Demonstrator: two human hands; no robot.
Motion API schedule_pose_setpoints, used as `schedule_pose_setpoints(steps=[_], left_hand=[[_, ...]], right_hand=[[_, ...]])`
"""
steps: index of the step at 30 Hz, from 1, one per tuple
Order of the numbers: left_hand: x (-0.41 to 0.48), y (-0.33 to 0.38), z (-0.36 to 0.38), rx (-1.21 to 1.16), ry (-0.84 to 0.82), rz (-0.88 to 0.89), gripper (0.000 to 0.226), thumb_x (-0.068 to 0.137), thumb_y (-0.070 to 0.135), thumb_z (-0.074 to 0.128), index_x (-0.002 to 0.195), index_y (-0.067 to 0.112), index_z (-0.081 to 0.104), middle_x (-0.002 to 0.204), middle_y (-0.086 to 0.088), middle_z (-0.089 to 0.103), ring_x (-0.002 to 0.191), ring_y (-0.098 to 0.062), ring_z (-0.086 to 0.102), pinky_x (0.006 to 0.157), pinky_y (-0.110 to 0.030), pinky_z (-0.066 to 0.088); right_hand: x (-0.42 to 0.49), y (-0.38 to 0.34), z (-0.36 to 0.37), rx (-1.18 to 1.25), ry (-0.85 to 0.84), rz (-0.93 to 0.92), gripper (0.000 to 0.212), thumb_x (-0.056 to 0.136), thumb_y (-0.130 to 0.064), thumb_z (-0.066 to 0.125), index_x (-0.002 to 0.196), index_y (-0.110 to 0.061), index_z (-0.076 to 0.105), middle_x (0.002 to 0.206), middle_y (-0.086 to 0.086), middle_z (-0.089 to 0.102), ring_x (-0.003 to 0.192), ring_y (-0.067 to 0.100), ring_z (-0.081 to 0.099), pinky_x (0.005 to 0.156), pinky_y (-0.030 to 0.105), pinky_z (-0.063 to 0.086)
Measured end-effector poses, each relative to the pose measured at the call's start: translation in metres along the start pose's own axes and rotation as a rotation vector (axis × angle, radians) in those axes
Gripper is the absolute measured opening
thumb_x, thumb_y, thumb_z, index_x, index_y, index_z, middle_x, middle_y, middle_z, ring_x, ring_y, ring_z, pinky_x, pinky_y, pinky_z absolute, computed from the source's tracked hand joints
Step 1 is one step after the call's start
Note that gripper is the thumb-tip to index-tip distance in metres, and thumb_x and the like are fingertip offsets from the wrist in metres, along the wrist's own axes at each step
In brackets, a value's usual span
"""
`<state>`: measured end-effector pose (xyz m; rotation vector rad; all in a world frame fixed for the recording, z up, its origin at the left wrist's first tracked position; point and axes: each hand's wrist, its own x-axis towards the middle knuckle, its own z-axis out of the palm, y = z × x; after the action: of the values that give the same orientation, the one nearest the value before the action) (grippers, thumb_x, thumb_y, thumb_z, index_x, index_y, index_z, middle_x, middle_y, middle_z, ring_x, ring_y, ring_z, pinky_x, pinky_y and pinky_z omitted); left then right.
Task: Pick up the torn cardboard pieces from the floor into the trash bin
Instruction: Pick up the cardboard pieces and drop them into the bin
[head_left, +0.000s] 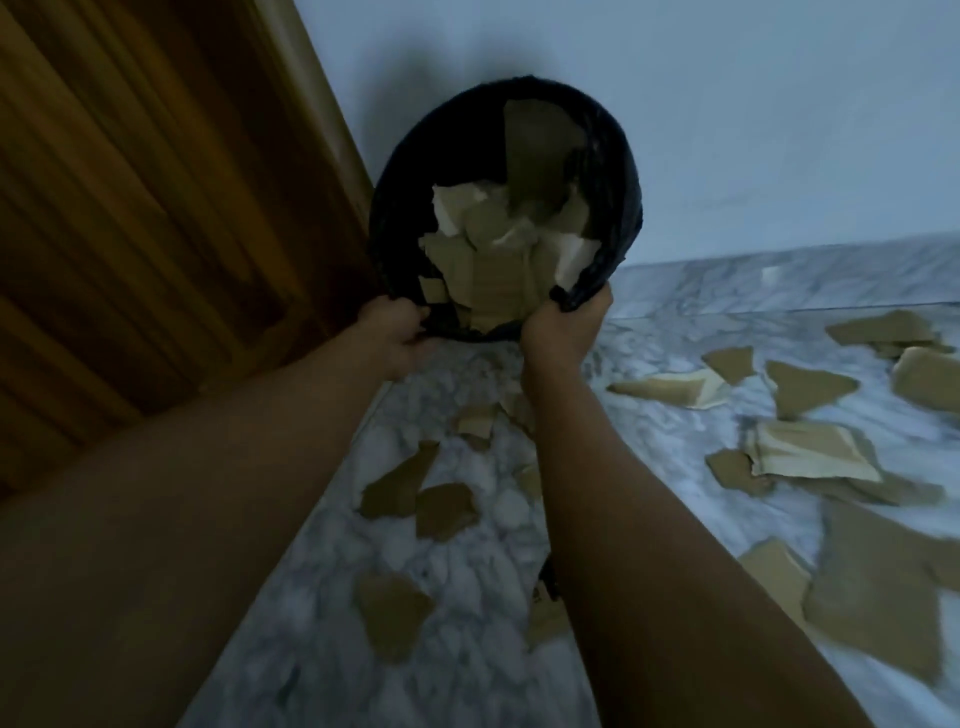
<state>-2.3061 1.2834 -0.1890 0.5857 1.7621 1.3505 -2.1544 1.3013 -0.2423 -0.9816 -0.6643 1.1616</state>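
Observation:
A black trash bin (400, 171) lined with a black bag is tipped toward me against the wall, and several torn brown cardboard pieces (493, 260) fill it. My left hand (395, 332) grips the near rim on its left side. My right hand (563, 327) grips the rim and bag edge on the right. Several torn cardboard pieces lie on the marble floor: two (415, 493) between my arms, one (392, 613) nearer me, a white-backed one (810, 452) to the right, and a big one (883, 587) at the lower right.
A wooden door (156, 208) fills the left side, close to the bin. A pale wall (727, 104) stands behind the bin. The grey-veined marble floor (467, 670) stretches toward me and to the right, strewn with cardboard scraps.

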Motion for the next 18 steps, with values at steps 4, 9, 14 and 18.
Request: schedule_pose_setpoints(steps=[4,9,14,18], left_hand=[[0.023,-0.031,0.009,0.01,-0.048,-0.044,0.034,0.097,-0.001,0.052,0.13,0.008,0.053,0.124,-0.014,0.06,0.102,-0.027,0.064,0.063,-0.037,0.061],[0.043,-0.033,0.026,0.009,-0.125,-0.015,0.027,0.098,0.008,0.056,0.124,0.005,0.056,0.116,-0.014,0.066,0.093,-0.025,0.068,0.077,-0.04,0.061],[0.051,-0.013,0.035,0.031,-0.143,-0.016,0.023,0.096,0.013,0.06,0.117,0.002,0.059,0.102,-0.015,0.068,0.075,-0.018,0.068,0.06,-0.025,0.059],[0.057,-0.013,0.033,-0.068,-0.17,-0.005,0.031,0.097,0.012,0.058,0.127,0.002,0.054,0.106,-0.013,0.062,0.083,-0.021,0.066,0.066,-0.029,0.058]], right_hand=[[0.021,0.037,-0.028,-0.097,-0.086,0.108,0.071,0.09,0.003,0.044,0.152,-0.025,0.028,0.143,0.004,0.048,0.125,0.028,0.051,0.099,0.053,0.052],[0.05,0.047,-0.043,-0.134,-0.204,0.228,0.093,0.064,-0.036,0.074,0.146,-0.036,0.03,0.142,0.0,0.049,0.126,0.032,0.052,0.086,0.054,0.058],[0.051,0.028,-0.038,-0.178,-0.322,0.214,0.055,0.093,-0.027,0.058,0.145,-0.028,0.039,0.143,0.002,0.051,0.124,0.031,0.053,0.082,0.049,0.058],[0.049,0.03,-0.041,-0.247,-0.413,0.16,0.057,0.1,-0.009,0.051,0.153,-0.019,0.033,0.145,0.003,0.052,0.13,0.025,0.053,0.104,0.048,0.047]])
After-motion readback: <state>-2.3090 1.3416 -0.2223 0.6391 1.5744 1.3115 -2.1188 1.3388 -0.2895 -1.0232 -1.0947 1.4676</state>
